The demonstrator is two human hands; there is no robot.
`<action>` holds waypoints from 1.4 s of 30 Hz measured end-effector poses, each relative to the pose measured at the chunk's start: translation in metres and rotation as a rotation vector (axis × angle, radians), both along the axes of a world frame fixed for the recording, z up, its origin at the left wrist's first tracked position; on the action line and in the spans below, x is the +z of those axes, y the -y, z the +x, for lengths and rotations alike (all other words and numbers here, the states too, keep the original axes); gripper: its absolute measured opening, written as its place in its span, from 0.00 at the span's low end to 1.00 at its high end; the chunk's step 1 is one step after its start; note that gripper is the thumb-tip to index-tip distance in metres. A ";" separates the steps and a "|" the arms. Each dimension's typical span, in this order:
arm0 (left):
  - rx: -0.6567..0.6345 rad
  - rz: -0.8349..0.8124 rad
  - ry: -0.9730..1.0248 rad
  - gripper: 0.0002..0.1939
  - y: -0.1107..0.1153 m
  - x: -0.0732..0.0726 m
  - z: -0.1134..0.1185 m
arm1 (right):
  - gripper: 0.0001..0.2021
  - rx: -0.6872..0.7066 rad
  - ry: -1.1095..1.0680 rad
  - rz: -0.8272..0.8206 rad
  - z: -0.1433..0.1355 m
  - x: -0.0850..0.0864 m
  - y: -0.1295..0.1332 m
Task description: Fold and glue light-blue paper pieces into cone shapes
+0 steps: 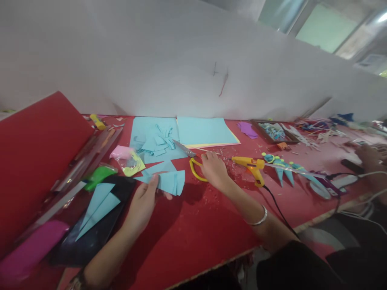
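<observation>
My left hand (147,198) is closed around a few light blue paper wedges (171,182), fanned out with their wide ends to the right. Over the red tabletop, my right hand (214,168) has its fingers curled at the yellow handles of a pair of scissors (195,172). The scissors' blades point up and left, toward a heap of blue paper offcuts (157,143). Part of the handle is hidden under my fingers. More cut blue wedges (98,207) lie on a dark flat object (87,245) beside my left forearm.
Blue sheets (202,131) lie against the white partition (151,60). A yellow hot glue gun (250,167), its cord trailing, lies right of my right hand beside blue paper decorations (284,171). A brown tray (275,133) stands behind. Another person's hand (370,157) is at far right.
</observation>
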State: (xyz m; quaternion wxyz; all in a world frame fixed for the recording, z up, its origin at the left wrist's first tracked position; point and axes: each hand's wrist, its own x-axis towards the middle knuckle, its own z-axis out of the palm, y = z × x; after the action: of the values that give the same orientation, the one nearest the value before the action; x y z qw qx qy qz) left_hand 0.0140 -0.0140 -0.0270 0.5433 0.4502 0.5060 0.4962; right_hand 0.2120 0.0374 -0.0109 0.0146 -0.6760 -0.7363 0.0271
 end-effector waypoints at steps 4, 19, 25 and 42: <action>0.050 -0.144 0.190 0.12 -0.001 -0.002 0.003 | 0.14 -0.041 -0.015 -0.073 -0.003 0.000 -0.013; -0.027 -0.031 0.286 0.20 -0.005 0.026 -0.001 | 0.11 -0.002 -0.585 -0.018 -0.005 -0.002 -0.017; 0.017 0.165 0.162 0.19 -0.008 0.056 0.002 | 0.13 0.106 -1.049 -0.046 -0.011 0.004 0.008; 0.313 0.435 0.168 0.19 -0.021 0.086 0.023 | 0.23 0.309 -0.889 0.092 -0.012 0.005 0.056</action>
State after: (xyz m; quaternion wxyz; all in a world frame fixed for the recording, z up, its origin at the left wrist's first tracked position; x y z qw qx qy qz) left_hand 0.0370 0.0069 0.0586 0.3906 0.4299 0.4042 0.7066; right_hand 0.1999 -0.0182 -0.0060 0.3541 -0.4799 -0.7511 0.2829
